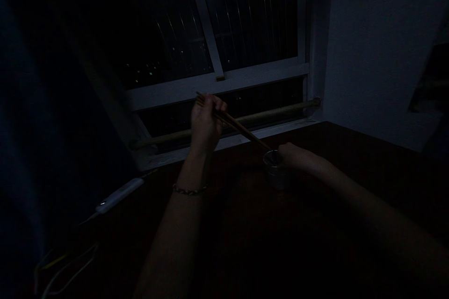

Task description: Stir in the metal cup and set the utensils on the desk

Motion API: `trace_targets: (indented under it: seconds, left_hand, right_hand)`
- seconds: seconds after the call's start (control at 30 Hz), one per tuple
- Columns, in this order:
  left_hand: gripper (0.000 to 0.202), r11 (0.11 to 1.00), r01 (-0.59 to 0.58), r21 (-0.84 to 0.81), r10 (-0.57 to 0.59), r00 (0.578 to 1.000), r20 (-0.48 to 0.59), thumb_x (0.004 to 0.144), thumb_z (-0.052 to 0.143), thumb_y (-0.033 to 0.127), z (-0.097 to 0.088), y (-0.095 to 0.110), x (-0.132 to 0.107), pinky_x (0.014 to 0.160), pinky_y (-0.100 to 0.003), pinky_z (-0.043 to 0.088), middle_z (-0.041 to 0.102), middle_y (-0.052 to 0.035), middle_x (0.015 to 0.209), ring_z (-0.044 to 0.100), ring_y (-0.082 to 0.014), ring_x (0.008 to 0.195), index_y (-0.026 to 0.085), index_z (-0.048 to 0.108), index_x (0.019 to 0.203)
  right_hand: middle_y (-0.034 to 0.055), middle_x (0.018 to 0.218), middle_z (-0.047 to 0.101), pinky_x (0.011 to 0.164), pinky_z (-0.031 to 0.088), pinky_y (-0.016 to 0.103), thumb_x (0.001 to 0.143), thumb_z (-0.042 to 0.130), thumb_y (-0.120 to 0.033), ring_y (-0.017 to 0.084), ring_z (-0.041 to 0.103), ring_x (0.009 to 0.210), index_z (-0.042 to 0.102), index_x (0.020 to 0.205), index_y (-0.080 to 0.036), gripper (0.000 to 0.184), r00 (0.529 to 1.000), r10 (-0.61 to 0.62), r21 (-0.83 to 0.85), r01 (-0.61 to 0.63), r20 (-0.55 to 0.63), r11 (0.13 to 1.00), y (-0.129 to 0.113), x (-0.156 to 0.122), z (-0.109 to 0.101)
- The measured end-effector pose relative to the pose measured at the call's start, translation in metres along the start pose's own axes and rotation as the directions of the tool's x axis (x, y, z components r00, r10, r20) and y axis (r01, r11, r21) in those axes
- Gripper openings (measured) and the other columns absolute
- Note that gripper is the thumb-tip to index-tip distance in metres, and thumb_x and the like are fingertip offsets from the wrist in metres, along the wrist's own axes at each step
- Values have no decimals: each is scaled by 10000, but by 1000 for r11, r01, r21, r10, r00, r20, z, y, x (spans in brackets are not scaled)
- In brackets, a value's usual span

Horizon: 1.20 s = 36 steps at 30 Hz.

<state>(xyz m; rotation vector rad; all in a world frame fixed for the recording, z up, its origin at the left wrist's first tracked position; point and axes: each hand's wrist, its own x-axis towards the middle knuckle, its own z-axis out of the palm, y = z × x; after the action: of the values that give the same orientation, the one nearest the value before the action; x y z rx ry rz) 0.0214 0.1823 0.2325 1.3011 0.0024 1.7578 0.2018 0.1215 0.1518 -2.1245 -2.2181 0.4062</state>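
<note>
My left hand (207, 119) is closed around a pair of chopsticks (242, 129), which slant down to the right. Their lower ends meet the mouth of a small cup (278, 176) that looks metallic or glassy in the dim light. The cup stands upright on the dark table (238, 224). At its right side, my right hand (293, 156) is closed on the rim, with the fingertips partly hidden. Something dark shows inside the cup, too dim to make out.
A white power strip (119, 195) lies at the table's left, with pale cables (72, 268) nearer me. Behind the table are a window frame (259, 73) and a horizontal rail (270, 114). A dark curtain (21, 140) hangs at the left; a wall (372, 56) rises at the right.
</note>
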Motion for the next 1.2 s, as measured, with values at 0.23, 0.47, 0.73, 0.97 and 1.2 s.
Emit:
trace_targets:
  seconds: [0.23,0.47,0.73,0.97,1.2]
  left_hand:
    - [254,978,-204,28,206,971,-124,936,411,156,-32,85,-11,584,-219,400,358,31,629,382,-60,563,117,413,686]
    - [320,953,298,57,-272,923,-271,970,287,189,-29,91,-58,535,-191,440,308,44,585,377,-45,493,140,397,673]
    - [243,782,619,74,-542,734,-410,937,364,131,-58,65,-63,436,-154,353,335,60,528,358,-45,421,160,356,696]
    - [161,656,745,122,-616,621,-485,866,498,86,-88,10,-76,454,-163,417,434,46,536,439,-54,440,143,429,733]
    - [70,347,909,230,-867,405,-291,827,587,140,-86,-29,-113,533,-237,525,592,-35,672,604,-126,574,99,532,830]
  right_hand:
    - [138,790,633,617,438,292,788,685,-446,225,613,733,686,853,-50,401,902,-142,53,178,-407,983,-1,-28,-13]
    - [120,1296,524,959,443,319,817,650,-301,208,534,1142,430,1368,-83,633,683,-615,457,726,-394,514,-55,-41,35]
    - [112,960,626,525,460,233,570,644,-779,131,599,604,494,1102,-94,880,779,-623,994,-105,65,-28,-103,-31,107]
    - [-66,507,411,392,249,158,786,524,-155,34,343,397,470,873,-109,113,905,-376,976,-216,200,0,-113,-31,144]
    - [-110,495,338,382,157,135,497,818,-386,5,245,388,310,773,-171,617,929,-357,886,-244,97,-394,-105,-14,143]
